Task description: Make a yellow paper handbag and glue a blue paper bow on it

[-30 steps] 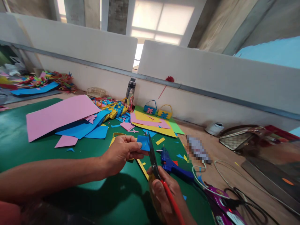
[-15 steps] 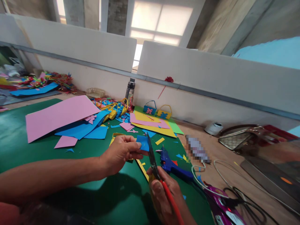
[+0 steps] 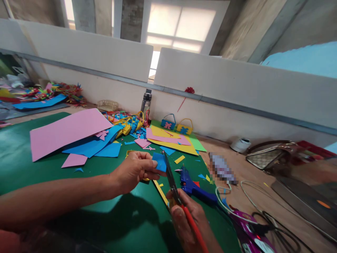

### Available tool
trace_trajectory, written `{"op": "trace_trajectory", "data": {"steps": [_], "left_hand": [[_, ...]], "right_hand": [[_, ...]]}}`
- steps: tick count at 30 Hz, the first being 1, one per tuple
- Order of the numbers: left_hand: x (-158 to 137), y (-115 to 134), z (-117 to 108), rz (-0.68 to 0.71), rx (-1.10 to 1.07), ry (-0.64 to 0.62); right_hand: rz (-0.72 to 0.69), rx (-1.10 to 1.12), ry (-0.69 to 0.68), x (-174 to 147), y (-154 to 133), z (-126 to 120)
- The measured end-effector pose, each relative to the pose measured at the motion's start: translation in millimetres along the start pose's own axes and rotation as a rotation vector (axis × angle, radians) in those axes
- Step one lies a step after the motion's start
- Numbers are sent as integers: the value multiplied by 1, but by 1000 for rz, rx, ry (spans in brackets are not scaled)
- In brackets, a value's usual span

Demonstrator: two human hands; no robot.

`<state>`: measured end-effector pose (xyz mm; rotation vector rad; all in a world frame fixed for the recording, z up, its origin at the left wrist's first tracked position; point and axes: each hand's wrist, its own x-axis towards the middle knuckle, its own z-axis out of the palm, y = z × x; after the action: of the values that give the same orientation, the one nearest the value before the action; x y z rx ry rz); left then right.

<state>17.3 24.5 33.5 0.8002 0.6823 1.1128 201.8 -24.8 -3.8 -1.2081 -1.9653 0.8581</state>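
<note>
Between thumb and fingers, my left hand pinches a small blue foam piece, held up over the green mat. My right hand is wrapped round the red handle of a pair of scissors, whose dark blades point up and away along the piece's right edge. Whether the blades touch the foam I cannot tell. Partly hidden behind my left hand is a yellow item. A thin yellow strip lies on the mat between my hands.
Right of the scissors lies a blue glue gun, with a purple device and cables beyond. Pink foam sheets and blue ones lie left. Small foam handbags stand by the wall; a metal bottle stands behind.
My left hand and the blue piece have shifted very slightly left. The scissors stay beside the piece's right edge, and both hands keep their hold.
</note>
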Motion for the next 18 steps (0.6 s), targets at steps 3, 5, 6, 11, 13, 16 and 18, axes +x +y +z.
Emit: {"op": "trace_trajectory", "data": {"steps": [3,5,6,11,13,16,18], "left_hand": [[0,1,0,-6,20,-2],[0,2,-1,-5,32,-13],[0,2,-1,-4,37,-17],[0,5,-4,-19,49,-36],[1,6,-6,-21,55,-52],[1,8,-10,-31,67,-71],[0,9,-12,-34,74,-86]], "right_hand": [[-4,-12,-6,0,0,-2],[-8,-30,-10,1,0,-4],[-12,-40,-13,0,0,-5],[-19,-39,-21,-1,-3,-8],[-4,-15,-48,-2,-4,-9],[19,6,-49,-3,-6,-9],[28,4,-37,-3,-7,-8]]}}
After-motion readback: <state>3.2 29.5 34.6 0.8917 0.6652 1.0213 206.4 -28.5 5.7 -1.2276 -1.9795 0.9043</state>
